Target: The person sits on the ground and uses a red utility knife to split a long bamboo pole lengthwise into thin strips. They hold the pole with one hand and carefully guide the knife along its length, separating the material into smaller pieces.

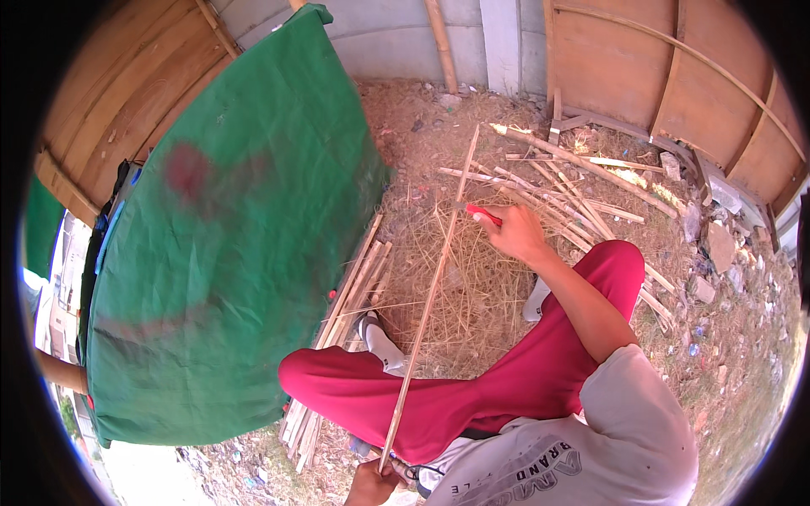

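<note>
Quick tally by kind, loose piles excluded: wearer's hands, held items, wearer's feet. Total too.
Bare hands: 2 (left hand, right hand)
Long thin pale wooden strip, held: 1
Red-handled tool, held: 1
White-clad feet: 2
Total: 6

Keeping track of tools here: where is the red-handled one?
In the head view, the red-handled tool is right of and slightly above centre, gripped in the right hand, its tip at the long thin strip.
</note>
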A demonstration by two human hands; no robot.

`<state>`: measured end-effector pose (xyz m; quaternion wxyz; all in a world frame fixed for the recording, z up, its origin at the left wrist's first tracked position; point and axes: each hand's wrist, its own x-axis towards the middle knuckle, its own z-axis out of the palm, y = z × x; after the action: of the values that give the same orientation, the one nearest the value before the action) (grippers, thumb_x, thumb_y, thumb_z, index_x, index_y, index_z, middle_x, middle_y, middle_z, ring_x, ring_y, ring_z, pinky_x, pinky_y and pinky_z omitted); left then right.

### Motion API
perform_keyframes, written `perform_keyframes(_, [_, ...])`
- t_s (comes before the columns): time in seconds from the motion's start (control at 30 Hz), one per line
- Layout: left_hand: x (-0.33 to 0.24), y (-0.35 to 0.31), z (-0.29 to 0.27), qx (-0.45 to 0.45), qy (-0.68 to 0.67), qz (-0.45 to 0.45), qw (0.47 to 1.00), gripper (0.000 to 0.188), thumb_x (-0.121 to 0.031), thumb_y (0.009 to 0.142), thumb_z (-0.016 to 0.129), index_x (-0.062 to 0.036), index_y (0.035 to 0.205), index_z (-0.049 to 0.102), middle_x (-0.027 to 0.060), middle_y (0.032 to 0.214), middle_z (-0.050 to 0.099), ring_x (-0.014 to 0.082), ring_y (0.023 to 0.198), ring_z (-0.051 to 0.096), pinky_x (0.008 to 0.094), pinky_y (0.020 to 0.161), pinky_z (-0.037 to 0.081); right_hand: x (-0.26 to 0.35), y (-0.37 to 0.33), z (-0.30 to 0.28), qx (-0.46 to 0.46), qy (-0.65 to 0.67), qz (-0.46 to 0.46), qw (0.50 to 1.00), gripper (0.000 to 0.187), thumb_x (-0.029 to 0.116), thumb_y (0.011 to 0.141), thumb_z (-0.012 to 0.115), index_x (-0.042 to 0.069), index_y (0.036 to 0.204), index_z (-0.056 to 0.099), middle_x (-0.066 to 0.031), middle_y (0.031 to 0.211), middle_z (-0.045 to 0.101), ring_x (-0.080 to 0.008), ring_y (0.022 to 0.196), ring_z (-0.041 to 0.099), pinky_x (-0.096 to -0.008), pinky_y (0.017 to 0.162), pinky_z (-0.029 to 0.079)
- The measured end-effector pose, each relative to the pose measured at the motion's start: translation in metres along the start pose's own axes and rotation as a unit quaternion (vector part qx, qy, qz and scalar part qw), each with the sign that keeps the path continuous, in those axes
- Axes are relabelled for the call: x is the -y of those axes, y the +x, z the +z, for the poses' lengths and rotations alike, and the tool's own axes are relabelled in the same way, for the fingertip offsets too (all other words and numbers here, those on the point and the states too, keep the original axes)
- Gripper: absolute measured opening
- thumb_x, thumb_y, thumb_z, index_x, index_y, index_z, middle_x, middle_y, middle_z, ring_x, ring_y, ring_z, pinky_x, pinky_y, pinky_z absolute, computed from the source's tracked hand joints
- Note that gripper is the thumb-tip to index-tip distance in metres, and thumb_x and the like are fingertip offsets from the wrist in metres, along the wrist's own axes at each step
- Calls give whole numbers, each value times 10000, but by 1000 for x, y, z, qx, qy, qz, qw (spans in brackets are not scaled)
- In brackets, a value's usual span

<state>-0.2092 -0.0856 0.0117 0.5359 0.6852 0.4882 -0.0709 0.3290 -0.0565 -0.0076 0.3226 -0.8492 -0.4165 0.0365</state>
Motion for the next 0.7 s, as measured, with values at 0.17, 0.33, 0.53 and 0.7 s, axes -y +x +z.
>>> perform_keyframes(0.17, [1, 25, 1, -19, 22, 54, 998, 261, -24, 787, 674, -54, 670, 443, 18, 603, 490, 110, 581, 502, 320, 554, 452, 10, -24, -8, 4, 7, -46, 999, 373, 462, 946, 649, 162, 1126, 777, -136, 620, 666, -290, 520, 640, -413, 513, 507])
perform_keyframes(0.33, [29, 43, 15, -17, 5, 90, 996, 287, 12, 805, 649, -63, 669, 408, 28, 587, 470, 102, 557, 485, 321, 524, 438, 11, -26, -3, -34, 30, -96, 994, 345, 413, 937, 669, 153, 1138, 773, -138, 643, 688, -281, 498, 628, -402, 503, 510])
perform_keyframes(0.53, [-12, 18, 21, -3, 42, 6, 999, 236, -45, 807, 687, -63, 696, 480, -5, 625, 514, 95, 592, 502, 316, 561, 452, 5, -15, 4, 13, -12, -35, 999, 332, 390, 956, 630, 179, 1179, 758, -159, 620, 668, -297, 507, 622, -421, 531, 534])
perform_keyframes(0.7, [71, 27, 29, 31, 82, 86, 992, 91, -75, 909, 587, -43, 904, 672, 49, 701, 648, 148, 637, 628, 329, 546, 490, -2, -14, 3, 99, -88, -55, 990, 383, 454, 977, 568, 214, 1222, 738, -158, 620, 665, -323, 535, 638, -432, 554, 547])
